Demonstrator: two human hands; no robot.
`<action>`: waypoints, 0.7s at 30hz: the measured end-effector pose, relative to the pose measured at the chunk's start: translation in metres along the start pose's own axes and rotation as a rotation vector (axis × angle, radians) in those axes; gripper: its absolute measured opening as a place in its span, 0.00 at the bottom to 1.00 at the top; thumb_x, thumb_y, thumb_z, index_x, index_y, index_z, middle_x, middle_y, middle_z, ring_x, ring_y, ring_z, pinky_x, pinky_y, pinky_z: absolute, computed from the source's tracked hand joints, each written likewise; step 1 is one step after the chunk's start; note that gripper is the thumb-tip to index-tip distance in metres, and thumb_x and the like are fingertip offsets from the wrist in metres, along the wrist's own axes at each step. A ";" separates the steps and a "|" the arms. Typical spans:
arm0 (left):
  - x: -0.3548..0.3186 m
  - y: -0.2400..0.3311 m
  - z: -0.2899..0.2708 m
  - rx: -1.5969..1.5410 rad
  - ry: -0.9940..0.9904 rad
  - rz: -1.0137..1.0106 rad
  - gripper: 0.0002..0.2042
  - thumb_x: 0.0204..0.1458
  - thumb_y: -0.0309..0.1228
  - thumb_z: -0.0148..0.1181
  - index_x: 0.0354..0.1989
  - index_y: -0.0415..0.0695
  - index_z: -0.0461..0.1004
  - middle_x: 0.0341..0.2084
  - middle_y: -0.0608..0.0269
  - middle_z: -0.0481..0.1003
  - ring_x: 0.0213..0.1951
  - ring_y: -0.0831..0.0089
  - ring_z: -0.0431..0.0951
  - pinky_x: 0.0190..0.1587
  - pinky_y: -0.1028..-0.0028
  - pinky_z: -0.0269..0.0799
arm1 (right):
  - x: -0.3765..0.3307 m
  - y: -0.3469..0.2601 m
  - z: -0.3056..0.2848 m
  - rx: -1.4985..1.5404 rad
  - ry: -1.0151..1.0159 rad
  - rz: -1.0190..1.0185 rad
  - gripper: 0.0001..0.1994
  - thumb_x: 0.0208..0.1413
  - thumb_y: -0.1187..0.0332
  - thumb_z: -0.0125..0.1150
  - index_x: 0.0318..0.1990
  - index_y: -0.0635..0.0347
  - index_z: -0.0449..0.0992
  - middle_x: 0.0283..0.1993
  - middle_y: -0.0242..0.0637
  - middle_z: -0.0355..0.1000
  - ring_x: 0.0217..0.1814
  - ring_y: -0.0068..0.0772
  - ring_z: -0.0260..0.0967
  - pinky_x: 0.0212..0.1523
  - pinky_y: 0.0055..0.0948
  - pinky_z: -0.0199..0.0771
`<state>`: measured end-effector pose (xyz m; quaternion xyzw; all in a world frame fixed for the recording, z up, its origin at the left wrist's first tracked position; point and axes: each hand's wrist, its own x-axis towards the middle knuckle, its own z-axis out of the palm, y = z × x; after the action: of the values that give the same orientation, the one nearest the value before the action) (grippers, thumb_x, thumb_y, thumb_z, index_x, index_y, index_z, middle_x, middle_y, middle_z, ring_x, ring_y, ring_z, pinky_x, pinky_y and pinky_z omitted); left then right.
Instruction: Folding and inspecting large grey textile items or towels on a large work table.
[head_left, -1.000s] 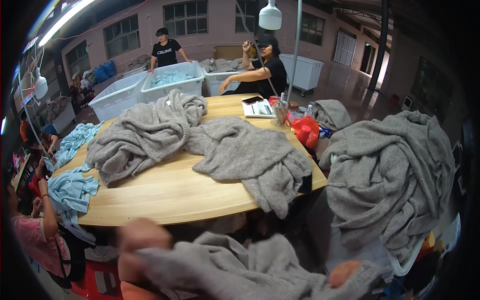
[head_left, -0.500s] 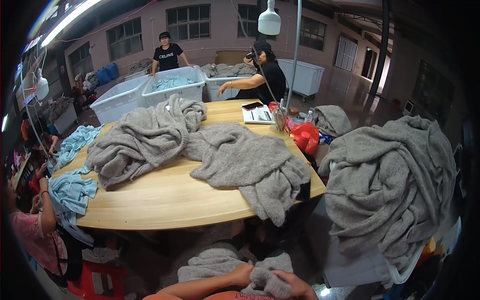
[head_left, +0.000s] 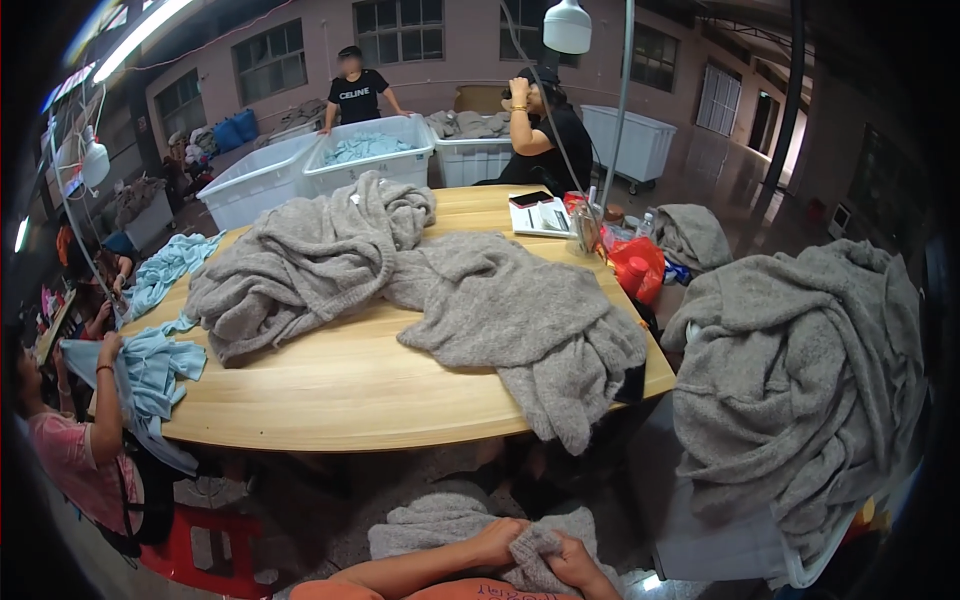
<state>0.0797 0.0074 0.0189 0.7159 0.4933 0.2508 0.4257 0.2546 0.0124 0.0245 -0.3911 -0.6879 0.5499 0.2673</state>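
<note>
A grey knitted garment [head_left: 425, 522] lies across my lap below the table's front edge. My left hand [head_left: 500, 543] is closed on a gathered part of its knit. Just to the right, my right hand [head_left: 572, 562] grips the same part, with a short fold of fabric between the two hands. The lower portion of the garment is hidden behind my forearms.
On the wooden table [head_left: 330, 405] lie heaped grey knits [head_left: 300, 265] and another grey garment [head_left: 520, 300] hanging over the front edge. A piled bin [head_left: 720, 535] stands at right. At left, a person [head_left: 85, 440] handles light blue cloth [head_left: 150, 375] near a red stool [head_left: 210, 540].
The fabric between my hands has shifted, and my hands look closer together. The person at the back right has raised a hand to the head. At left, light blue cloth has been lifted.
</note>
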 end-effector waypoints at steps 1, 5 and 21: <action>-0.004 -0.002 -0.003 -0.001 0.012 -0.007 0.12 0.34 0.33 0.54 0.29 0.41 0.70 0.25 0.48 0.71 0.32 0.50 0.70 0.33 0.62 0.66 | 0.000 0.004 -0.001 -0.001 -0.013 -0.004 0.10 0.39 0.76 0.49 0.33 0.63 0.72 0.37 0.43 0.69 0.40 0.39 0.67 0.42 0.28 0.64; -0.038 -0.003 -0.020 0.031 -0.118 -0.038 0.11 0.35 0.32 0.56 0.28 0.41 0.69 0.24 0.51 0.72 0.32 0.52 0.71 0.33 0.63 0.64 | -0.005 -0.017 -0.008 -0.069 -0.081 -0.039 0.11 0.39 0.78 0.47 0.33 0.63 0.72 0.32 0.42 0.71 0.37 0.40 0.69 0.39 0.27 0.66; -0.058 -0.020 0.014 -0.726 -0.035 -0.111 0.06 0.34 0.23 0.57 0.23 0.38 0.68 0.15 0.69 0.68 0.21 0.84 0.65 0.23 0.80 0.60 | -0.004 -0.115 0.012 0.275 -0.335 0.229 0.12 0.40 0.77 0.54 0.36 0.63 0.71 0.33 0.39 0.69 0.37 0.29 0.65 0.39 0.26 0.64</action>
<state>0.0581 -0.0480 -0.0014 0.4944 0.4028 0.3738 0.6735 0.2189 -0.0083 0.1330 -0.3299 -0.5924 0.7223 0.1363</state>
